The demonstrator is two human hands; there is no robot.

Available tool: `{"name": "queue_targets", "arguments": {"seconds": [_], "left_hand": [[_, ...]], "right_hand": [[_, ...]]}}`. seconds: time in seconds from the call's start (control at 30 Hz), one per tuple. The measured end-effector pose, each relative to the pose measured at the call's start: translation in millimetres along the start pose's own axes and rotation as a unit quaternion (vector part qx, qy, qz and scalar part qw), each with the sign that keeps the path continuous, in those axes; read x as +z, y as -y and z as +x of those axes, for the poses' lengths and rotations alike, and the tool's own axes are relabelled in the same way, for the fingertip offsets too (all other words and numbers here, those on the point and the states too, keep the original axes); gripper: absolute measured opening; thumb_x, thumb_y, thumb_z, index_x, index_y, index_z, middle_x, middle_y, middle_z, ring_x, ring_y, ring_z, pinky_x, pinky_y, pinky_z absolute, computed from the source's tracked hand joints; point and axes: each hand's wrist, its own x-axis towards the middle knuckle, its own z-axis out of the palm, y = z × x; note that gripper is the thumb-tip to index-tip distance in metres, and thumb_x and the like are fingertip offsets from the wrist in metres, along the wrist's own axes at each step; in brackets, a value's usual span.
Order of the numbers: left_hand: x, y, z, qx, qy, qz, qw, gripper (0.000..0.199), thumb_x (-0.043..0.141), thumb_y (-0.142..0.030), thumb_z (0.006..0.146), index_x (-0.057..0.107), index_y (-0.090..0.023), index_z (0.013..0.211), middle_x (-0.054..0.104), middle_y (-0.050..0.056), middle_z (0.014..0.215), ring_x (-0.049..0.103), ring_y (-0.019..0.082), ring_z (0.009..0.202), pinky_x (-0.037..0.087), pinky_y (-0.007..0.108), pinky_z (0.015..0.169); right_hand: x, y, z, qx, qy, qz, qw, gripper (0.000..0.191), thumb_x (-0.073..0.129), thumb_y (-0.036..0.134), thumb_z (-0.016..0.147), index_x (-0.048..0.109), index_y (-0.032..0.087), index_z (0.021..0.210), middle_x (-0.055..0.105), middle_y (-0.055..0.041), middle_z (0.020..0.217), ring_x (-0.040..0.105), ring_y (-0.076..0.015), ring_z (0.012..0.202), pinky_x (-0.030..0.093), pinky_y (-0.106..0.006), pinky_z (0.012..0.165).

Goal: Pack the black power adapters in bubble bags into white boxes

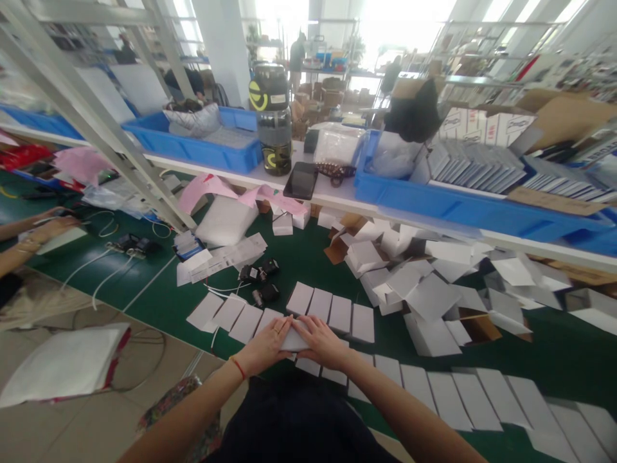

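A small white box point(294, 339) is between my two hands near the front edge of the bench. My left hand point(266, 346) grips its left side, a red string round the wrist. On the box's right side, my right hand point(319, 341) has its fingers curled over the top. The thumbs and fingertips nearly meet above it, and much of the box is hidden. Similar white boxes point(231, 313) lie in a row to the left. Another short row of closed boxes point(340, 313) is just beyond my right hand. A longer row point(436, 392) runs off to the right.
Open white cartons point(431, 289) are heaped at the right on the green bench point(159, 292). Black adapters point(263, 273) and paper sheets point(236, 254) lie ahead-left. A shelf with blue bins point(241, 157), a bottle point(276, 128) and a phone point(301, 181) spans behind. A co-worker's hands point(53, 228) are far left.
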Motion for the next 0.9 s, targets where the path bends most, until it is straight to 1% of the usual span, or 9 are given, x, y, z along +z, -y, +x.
{"name": "queue_targets", "arguments": {"seconds": [0.2,0.27,0.37,0.5,0.63,0.7,0.8,0.87,0.9], "left_hand": [[15.3,3,-6,0.030,-0.041,0.042,0.998,0.077,0.056,-0.042,0.098,0.022,-0.007,0.157,0.046,0.026,0.154,0.046,0.035,0.142,0.039,0.051,0.116],[19.3,2,-9,0.026,-0.051,0.043,0.997,0.086,0.060,-0.047,0.095,0.017,-0.008,0.158,0.044,0.025,0.155,0.044,0.035,0.144,0.038,0.050,0.116],[24.9,-1,-11,0.003,-0.066,0.045,0.997,0.099,0.067,-0.050,0.089,0.011,-0.009,0.160,0.041,0.025,0.157,0.041,0.036,0.145,0.038,0.051,0.116],[34.4,-3,-11,-0.030,-0.091,0.062,0.993,0.088,0.061,-0.042,0.094,0.012,-0.011,0.160,0.041,0.024,0.157,0.039,0.035,0.147,0.036,0.051,0.118],[37.2,-1,-8,-0.043,-0.067,0.015,0.997,0.084,0.064,-0.035,0.092,0.018,-0.013,0.158,0.042,0.023,0.156,0.042,0.036,0.144,0.039,0.053,0.116],[27.3,2,-3,-0.059,-0.049,-0.040,0.996,0.083,0.069,-0.030,0.087,0.025,-0.015,0.157,0.046,0.022,0.153,0.045,0.037,0.140,0.040,0.054,0.115],[-6.4,8,8,-0.082,-0.035,-0.169,0.982,0.083,0.076,-0.028,0.079,0.038,-0.017,0.152,0.052,0.019,0.147,0.047,0.035,0.136,0.041,0.054,0.115],[-34.8,11,17,-0.097,-0.033,-0.269,0.958,0.080,0.081,-0.033,0.073,0.050,-0.019,0.145,0.056,0.017,0.142,0.051,0.034,0.132,0.040,0.051,0.115],[-47.7,12,21,-0.113,-0.032,-0.319,0.940,0.073,0.081,-0.037,0.073,0.057,-0.020,0.139,0.059,0.015,0.138,0.054,0.033,0.128,0.042,0.049,0.113]], "right_hand": [[-1,2,-3,-0.010,-0.011,-0.014,1.000,0.090,0.071,0.051,0.086,0.024,0.021,0.158,0.049,-0.0182,0.148,0.049,-0.0372,0.128,0.047,-0.056,0.108],[-2,4,-5,-0.009,-0.013,-0.012,1.000,0.090,0.069,0.053,0.087,0.025,0.019,0.157,0.046,-0.0192,0.151,0.046,-0.0377,0.133,0.044,-0.057,0.112],[5,5,-8,-0.002,-0.016,-0.011,1.000,0.100,0.076,0.052,0.082,0.022,0.018,0.158,0.040,-0.0207,0.158,0.038,-0.0396,0.141,0.036,-0.060,0.118],[22,4,-8,0.034,-0.035,-0.022,0.999,0.101,0.081,0.038,0.080,0.020,0.022,0.159,0.039,-0.0203,0.159,0.034,-0.0400,0.144,0.029,-0.061,0.121],[21,3,-4,0.044,-0.016,0.026,0.999,0.097,0.080,0.038,0.080,0.025,0.020,0.158,0.044,-0.0198,0.152,0.039,-0.0392,0.136,0.036,-0.058,0.117],[9,3,2,0.057,-0.007,0.086,0.995,0.094,0.080,0.034,0.078,0.030,0.020,0.156,0.047,-0.0195,0.147,0.042,-0.0385,0.130,0.040,-0.057,0.112],[-15,2,13,0.102,-0.017,0.210,0.972,0.095,0.086,0.031,0.066,0.043,0.021,0.150,0.053,-0.0177,0.138,0.044,-0.0390,0.124,0.038,-0.058,0.109],[-30,0,17,0.146,-0.024,0.323,0.935,0.098,0.093,0.032,0.054,0.053,0.023,0.143,0.057,-0.0144,0.131,0.046,-0.0384,0.121,0.036,-0.057,0.110],[-35,0,18,0.167,-0.021,0.395,0.903,0.096,0.095,0.035,0.050,0.058,0.025,0.138,0.060,-0.0119,0.127,0.049,-0.0371,0.119,0.037,-0.055,0.108]]}}
